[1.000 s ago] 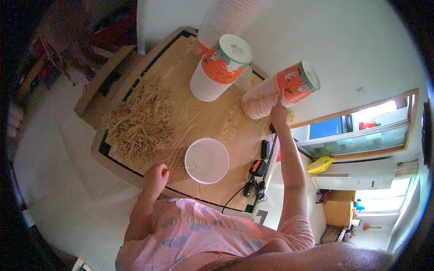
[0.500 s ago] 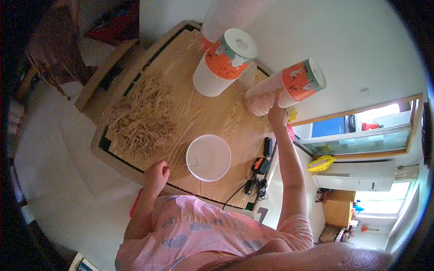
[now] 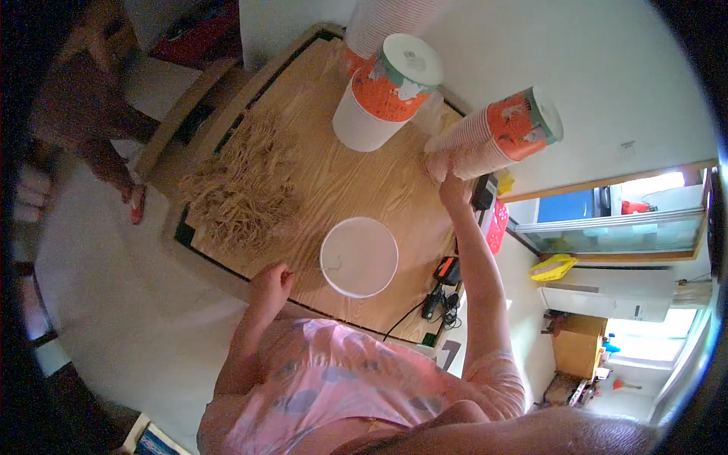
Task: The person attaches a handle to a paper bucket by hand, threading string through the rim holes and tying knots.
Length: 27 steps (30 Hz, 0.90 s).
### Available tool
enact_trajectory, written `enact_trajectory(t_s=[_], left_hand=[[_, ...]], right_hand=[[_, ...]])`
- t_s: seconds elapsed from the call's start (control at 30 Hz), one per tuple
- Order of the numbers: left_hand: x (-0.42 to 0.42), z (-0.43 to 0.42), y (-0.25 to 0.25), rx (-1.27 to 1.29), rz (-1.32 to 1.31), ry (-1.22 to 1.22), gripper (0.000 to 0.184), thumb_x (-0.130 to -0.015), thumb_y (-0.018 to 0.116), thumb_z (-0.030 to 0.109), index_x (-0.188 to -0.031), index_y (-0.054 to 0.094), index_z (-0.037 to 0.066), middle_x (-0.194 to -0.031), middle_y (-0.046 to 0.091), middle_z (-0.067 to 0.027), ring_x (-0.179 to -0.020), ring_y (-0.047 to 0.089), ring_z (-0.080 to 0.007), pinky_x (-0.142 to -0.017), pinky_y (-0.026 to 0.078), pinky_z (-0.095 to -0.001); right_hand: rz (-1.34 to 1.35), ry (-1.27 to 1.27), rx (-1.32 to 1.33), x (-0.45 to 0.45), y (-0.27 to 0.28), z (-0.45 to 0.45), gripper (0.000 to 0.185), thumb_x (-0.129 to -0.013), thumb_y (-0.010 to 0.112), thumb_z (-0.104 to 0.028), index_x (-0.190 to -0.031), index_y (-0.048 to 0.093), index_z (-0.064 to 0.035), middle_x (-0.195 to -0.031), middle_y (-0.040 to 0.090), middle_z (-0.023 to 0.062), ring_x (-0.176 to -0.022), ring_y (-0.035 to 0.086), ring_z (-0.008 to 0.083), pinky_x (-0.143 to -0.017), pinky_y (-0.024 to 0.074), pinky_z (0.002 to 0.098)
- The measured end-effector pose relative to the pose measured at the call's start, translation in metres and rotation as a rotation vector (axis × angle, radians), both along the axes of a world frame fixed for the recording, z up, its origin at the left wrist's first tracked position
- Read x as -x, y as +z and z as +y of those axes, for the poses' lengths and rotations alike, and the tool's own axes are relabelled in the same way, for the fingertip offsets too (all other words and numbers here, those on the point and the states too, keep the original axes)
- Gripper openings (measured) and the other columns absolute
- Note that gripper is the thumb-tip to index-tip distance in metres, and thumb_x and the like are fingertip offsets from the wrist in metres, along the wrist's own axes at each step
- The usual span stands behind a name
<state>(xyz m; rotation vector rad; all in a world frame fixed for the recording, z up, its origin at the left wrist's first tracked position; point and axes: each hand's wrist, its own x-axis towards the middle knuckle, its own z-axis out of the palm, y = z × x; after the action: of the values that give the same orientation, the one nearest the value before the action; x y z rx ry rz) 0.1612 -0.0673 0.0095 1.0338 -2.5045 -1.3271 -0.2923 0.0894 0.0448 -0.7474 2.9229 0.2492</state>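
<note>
Down the cup stack went the right hand (image 3: 455,193), away from the printed cup at the top to the lowest rims of the stack (image 3: 472,142) at the table's far right! Fingertips met the rims there, though whether they gripped, I couldn't tell. Over on the near side, the left hand (image 3: 273,285) stayed by the table (image 3: 394,186) edge, fingers curled closed; anything pinched inside was hidden. Just beside it sat the white tub (image 3: 373,256), mouth up, a thin strand showing inside. The brown strands (image 3: 243,193) lay heaped to the left, an upside-down printed tub (image 3: 383,97) stood beyond, and adapters (image 3: 447,271) lined the right edge.
</note>
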Motion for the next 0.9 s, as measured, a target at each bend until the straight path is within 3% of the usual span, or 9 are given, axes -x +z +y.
enact_trajectory(t_s=[0.1,0.2,0.33,0.37,0.4,0.47,0.53,0.67,0.9], left_hand=[[0.006,0.004,0.024,0.047,-0.063,-0.007,0.013,-0.078,0.063,0.017,-0.083,0.062,0.005,-0.077,0.062,-0.0126,-0.069,0.061,-0.0318,-0.063,0.048,-0.0396],[0.002,0.009,-0.004,0.049,0.041,0.030,0.013,-0.079,0.064,0.018,-0.085,0.063,0.006,-0.073,0.062,-0.0102,-0.064,0.061,-0.0289,-0.059,0.048,-0.0376],[0.018,0.012,0.060,0.011,0.255,0.030,0.011,-0.080,0.066,0.017,-0.084,0.063,0.006,-0.069,0.059,-0.0095,-0.057,0.058,-0.0212,-0.053,0.046,-0.0313],[0.021,0.013,0.078,-0.006,0.235,-0.041,0.011,-0.079,0.066,0.015,-0.083,0.063,0.005,-0.070,0.059,-0.0094,-0.056,0.057,-0.0211,-0.052,0.045,-0.0314],[0.025,0.015,0.093,-0.022,0.216,-0.112,0.010,-0.079,0.066,0.014,-0.083,0.063,0.005,-0.070,0.058,-0.0093,-0.055,0.056,-0.0209,-0.051,0.044,-0.0315],[0.035,0.018,0.121,-0.047,0.366,-0.217,0.008,-0.078,0.066,0.009,-0.083,0.063,0.003,-0.069,0.056,-0.0075,-0.053,0.052,-0.0179,-0.049,0.040,-0.0300],[0.034,0.017,0.136,-0.086,0.308,-0.213,0.007,-0.078,0.066,0.007,-0.082,0.064,0.003,-0.067,0.054,-0.0067,-0.054,0.051,-0.0162,-0.049,0.039,-0.0283],[0.024,0.014,0.137,-0.121,0.274,-0.356,0.006,-0.076,0.067,0.006,-0.079,0.065,0.002,-0.067,0.054,-0.0054,-0.054,0.050,-0.0130,-0.049,0.038,-0.0260],[0.016,0.013,0.136,-0.295,0.250,-0.344,0.005,-0.075,0.068,0.004,-0.080,0.067,0.003,-0.068,0.053,-0.0018,-0.058,0.047,-0.0088,-0.052,0.038,-0.0240]], right_hand=[[-0.016,0.133,-0.155,-0.007,-0.020,0.001,0.073,-0.082,0.047,-0.013,-0.144,0.008,-0.0123,-0.087,0.066,0.0195,-0.080,0.064,0.0350,-0.066,0.0521,0.0446],[-0.086,0.145,0.235,-0.053,0.000,-0.006,0.050,-0.084,0.051,-0.018,-0.131,0.037,-0.0091,-0.094,0.065,0.0167,-0.083,0.064,0.0330,-0.069,0.0516,0.0438],[-0.528,0.390,1.108,-0.160,0.049,-0.013,0.036,-0.075,0.066,-0.003,-0.109,0.058,-0.0048,-0.099,0.063,0.0127,-0.090,0.061,0.0187,-0.076,0.0485,0.0316],[-0.525,0.510,0.957,-0.202,0.083,-0.012,0.040,-0.073,0.068,-0.002,-0.111,0.056,-0.0043,-0.102,0.061,0.0123,-0.096,0.059,0.0181,-0.081,0.0468,0.0277],[-0.308,0.674,1.090,-0.241,0.066,-0.025,0.038,-0.076,0.066,-0.003,-0.112,0.055,-0.0038,-0.100,0.062,0.0115,-0.093,0.059,0.0176,-0.078,0.0470,0.0270],[-0.465,0.643,1.157,-0.282,0.069,-0.022,0.033,-0.079,0.064,-0.004,-0.111,0.056,-0.0028,-0.095,0.063,0.0107,-0.087,0.061,0.0170,-0.073,0.0473,0.0267],[-1.204,0.230,0.960,-0.296,0.123,0.001,0.025,-0.082,0.062,-0.005,-0.106,0.058,-0.0016,-0.090,0.065,0.0107,-0.080,0.062,0.0168,-0.068,0.0476,0.0277],[-0.885,0.328,0.863,-0.296,0.119,0.042,0.012,-0.087,0.056,-0.008,-0.090,0.063,0.0007,-0.078,0.064,0.0128,-0.068,0.062,0.0175,-0.061,0.0477,0.0281],[-1.114,0.466,0.786,-0.277,0.159,0.107,0.012,-0.085,0.058,-0.009,-0.090,0.063,0.0005,-0.080,0.065,0.0128,-0.070,0.064,0.0235,-0.062,0.0486,0.0291]])
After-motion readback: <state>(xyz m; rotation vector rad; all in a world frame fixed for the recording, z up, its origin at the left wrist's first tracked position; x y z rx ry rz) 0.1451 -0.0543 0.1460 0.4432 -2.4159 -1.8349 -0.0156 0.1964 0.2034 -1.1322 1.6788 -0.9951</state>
